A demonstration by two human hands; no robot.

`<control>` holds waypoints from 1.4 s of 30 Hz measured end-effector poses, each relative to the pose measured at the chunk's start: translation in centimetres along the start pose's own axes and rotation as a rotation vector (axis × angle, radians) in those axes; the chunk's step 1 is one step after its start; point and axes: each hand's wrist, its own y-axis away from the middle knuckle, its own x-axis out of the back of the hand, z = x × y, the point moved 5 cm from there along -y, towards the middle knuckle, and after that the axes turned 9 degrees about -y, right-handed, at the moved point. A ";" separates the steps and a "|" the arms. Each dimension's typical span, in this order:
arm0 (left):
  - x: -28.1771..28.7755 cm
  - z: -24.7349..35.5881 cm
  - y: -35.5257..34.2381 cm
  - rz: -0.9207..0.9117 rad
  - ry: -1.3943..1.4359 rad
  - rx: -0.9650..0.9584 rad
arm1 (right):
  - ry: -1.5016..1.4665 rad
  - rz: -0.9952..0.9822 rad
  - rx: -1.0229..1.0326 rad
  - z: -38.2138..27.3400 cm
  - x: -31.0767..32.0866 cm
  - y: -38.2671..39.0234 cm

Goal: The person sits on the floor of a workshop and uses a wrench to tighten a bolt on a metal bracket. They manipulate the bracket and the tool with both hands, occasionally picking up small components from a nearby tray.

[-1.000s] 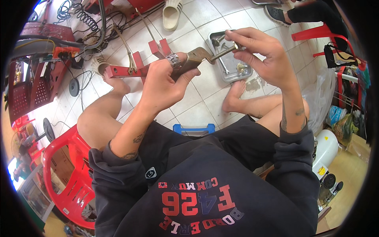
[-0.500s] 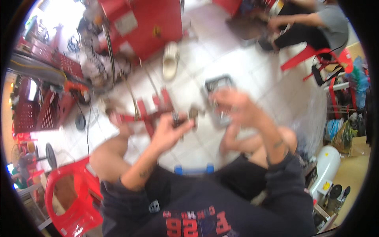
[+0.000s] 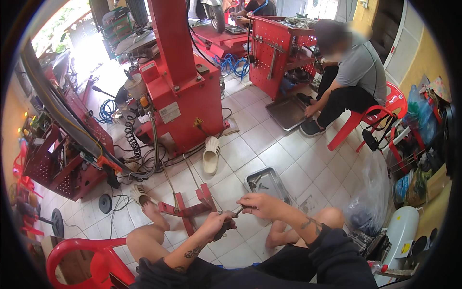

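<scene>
A: What are the fingers doing?

B: The right hand, a little below the middle of the frame, has its thumb and fingertips pinched together on a thin metal rod. The left hand, lower and further left, is curled around a dark metal piece that shows beneath its fingers.

A: Do those two parts join?

B: I can't tell. The rod slants down toward the left hand, whose fingers hide the meeting place.

A: What's near the hands?

B: A grey tray lies on the tiled floor just above the right hand, with small metal bits in it. A red stand is beside the left hand, and a cream clog lies above that.

A: And further out?

B: A big red machine at upper middle. At upper right, another person sits on a red chair, one hand near a dark tray. A white tank is at lower right.
</scene>
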 end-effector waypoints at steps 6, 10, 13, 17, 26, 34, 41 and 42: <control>0.2 -0.5 -0.3 0.095 -0.048 -0.043 | 0.074 0.003 0.001 -0.3 -1.5 -0.2; 0.4 -1.2 -0.3 0.121 0.004 -0.015 | 0.213 -0.011 0.027 -1.4 -2.7 -0.4; 0.9 -2.0 -1.2 0.186 -0.068 -0.047 | 0.342 -0.027 0.075 -2.4 -3.6 -0.2; 1.5 -2.8 -2.4 0.279 0.046 -0.003 | 0.398 0.028 0.114 -2.7 -4.2 -0.2; 1.9 -3.7 -3.8 0.428 0.132 -0.222 | 0.373 0.052 0.040 -3.0 -3.9 -0.7; 2.1 -2.4 -2.6 0.434 0.006 -0.178 | 0.083 -0.147 -0.098 0.0 -4.1 -0.8; 2.7 -2.5 -3.7 0.463 -0.159 -0.288 | 0.200 -0.088 -0.069 -0.2 -4.7 -0.4; 2.6 -2.6 -4.0 0.448 -0.126 -0.309 | 0.199 -0.076 -0.079 -0.3 -4.7 -0.4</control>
